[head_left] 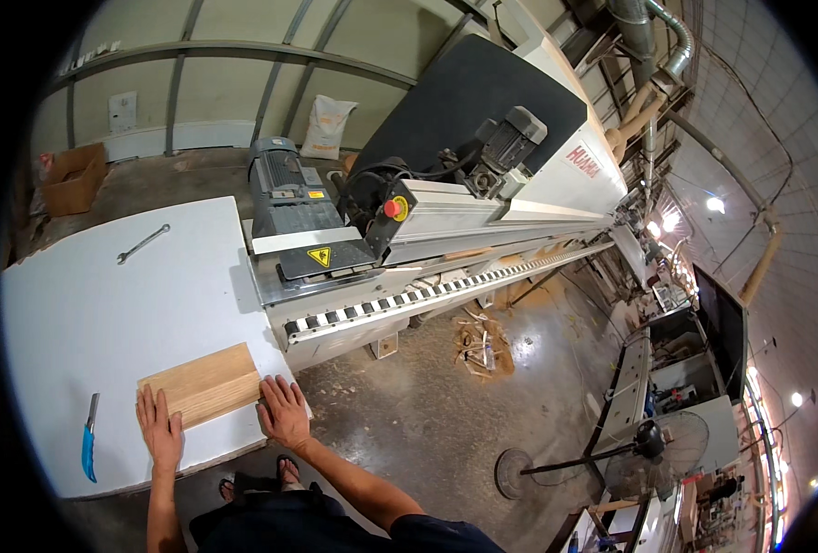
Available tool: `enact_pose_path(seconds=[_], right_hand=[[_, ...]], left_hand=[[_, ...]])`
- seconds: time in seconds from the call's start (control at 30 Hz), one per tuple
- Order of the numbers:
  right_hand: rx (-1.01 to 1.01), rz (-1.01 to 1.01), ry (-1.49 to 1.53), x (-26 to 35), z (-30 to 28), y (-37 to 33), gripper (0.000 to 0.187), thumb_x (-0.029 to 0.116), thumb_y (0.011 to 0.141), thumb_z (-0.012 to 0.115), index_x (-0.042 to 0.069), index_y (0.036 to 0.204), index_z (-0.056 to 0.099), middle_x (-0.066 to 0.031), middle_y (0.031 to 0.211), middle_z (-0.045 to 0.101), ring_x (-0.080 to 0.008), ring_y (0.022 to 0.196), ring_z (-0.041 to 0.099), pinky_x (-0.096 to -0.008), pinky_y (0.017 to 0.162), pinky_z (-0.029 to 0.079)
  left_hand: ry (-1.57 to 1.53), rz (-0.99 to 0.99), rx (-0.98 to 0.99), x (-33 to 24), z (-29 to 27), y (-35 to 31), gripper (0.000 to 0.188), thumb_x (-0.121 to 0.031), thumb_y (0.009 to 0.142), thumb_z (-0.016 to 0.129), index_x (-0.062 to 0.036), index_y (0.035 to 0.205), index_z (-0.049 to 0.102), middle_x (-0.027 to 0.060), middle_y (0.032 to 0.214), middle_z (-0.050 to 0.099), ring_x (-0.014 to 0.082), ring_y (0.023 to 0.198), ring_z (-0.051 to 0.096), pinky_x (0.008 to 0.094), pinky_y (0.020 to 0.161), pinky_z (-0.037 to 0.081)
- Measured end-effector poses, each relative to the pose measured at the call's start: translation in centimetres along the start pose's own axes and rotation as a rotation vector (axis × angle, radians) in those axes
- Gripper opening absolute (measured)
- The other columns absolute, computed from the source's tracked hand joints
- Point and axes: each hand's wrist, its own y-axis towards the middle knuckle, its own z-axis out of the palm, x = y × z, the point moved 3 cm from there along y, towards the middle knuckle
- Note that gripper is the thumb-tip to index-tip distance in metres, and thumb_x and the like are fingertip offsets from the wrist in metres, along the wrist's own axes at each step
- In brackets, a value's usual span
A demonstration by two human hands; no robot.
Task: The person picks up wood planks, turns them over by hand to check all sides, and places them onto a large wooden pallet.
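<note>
The left hand (162,429) lies flat, fingers slightly apart, on the left end of 1 wooden board (202,382); the right hand (285,410), fingers loosely spread, is at its right end. The board sits between the 2 hands on the white desk (77,304), near its front edge, its long axis running left to right, the right end angled away. Leftward lies 1 blue-handled knife (89,447), blade pointing away; farther off, 1 wrench (142,245); beyond the desk, 1 roller track (409,298)
</note>
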Motion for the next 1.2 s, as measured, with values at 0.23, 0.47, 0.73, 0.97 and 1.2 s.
enact_pose_path(seconds=[0.23, 0.47, 0.73, 0.97, 1.2], right_hand=[[-0.005, -0.01, 0.002, 0.1, -0.4, 0.2, 0.051, 0.025, 0.09, 0.054, 0.003, 0.134, 0.045, -0.0137, 0.14, 0.046, -0.0329, 0.132, 0.037, -0.0485, 0.111, 0.024], [-0.008, -0.004, -0.002, 0.3, 0.1, 0.2, 0.05, 0.026, 0.089, 0.054, 0.004, 0.134, 0.046, -0.0135, 0.138, 0.048, -0.0327, 0.132, 0.039, -0.0488, 0.111, 0.024], [-0.006, -0.007, -0.011, -0.2, 0.2, 0.2, 0.05, 0.028, 0.089, 0.055, 0.006, 0.133, 0.049, -0.0126, 0.136, 0.051, -0.0336, 0.13, 0.042, -0.0492, 0.11, 0.025], [0.017, -0.041, -0.003, 0.0, 0.0, 0.2, 0.051, 0.028, 0.087, 0.057, 0.006, 0.133, 0.049, -0.0122, 0.137, 0.05, -0.0346, 0.13, 0.041, -0.051, 0.11, 0.024], [0.113, -0.072, -0.006, -0.5, -0.4, 0.7, 0.052, 0.027, 0.087, 0.06, 0.005, 0.132, 0.049, -0.015, 0.136, 0.05, -0.0354, 0.13, 0.04, -0.0497, 0.109, 0.026]], left_hand=[[0.007, 0.015, -0.017, 0.3, 0.4, -0.1, 0.055, -0.016, 0.088, 0.055, 0.0002, 0.139, 0.041, 0.0208, 0.152, 0.025, 0.0402, 0.141, 0.02, 0.049, 0.115, 0.015], [-0.039, -0.023, -0.023, 0.5, 0.1, -0.1, 0.055, -0.015, 0.083, 0.059, 0.0015, 0.135, 0.046, 0.0215, 0.15, 0.028, 0.0419, 0.139, 0.022, 0.0505, 0.114, 0.017], [-0.031, 0.026, -0.106, -0.6, -0.8, 0.2, 0.054, -0.017, 0.08, 0.064, 0.002, 0.129, 0.051, 0.0243, 0.146, 0.034, 0.0448, 0.135, 0.028, 0.0533, 0.112, 0.022], [-0.019, -0.006, -0.1, -0.4, -1.1, -0.2, 0.053, -0.024, 0.084, 0.063, 0.0007, 0.129, 0.051, 0.0249, 0.145, 0.035, 0.0451, 0.135, 0.029, 0.0542, 0.111, 0.022], [-0.017, -0.019, -0.092, -0.5, -1.2, 0.2, 0.05, -0.026, 0.087, 0.06, -0.0015, 0.129, 0.053, 0.0257, 0.145, 0.035, 0.0457, 0.135, 0.028, 0.0539, 0.112, 0.021]])
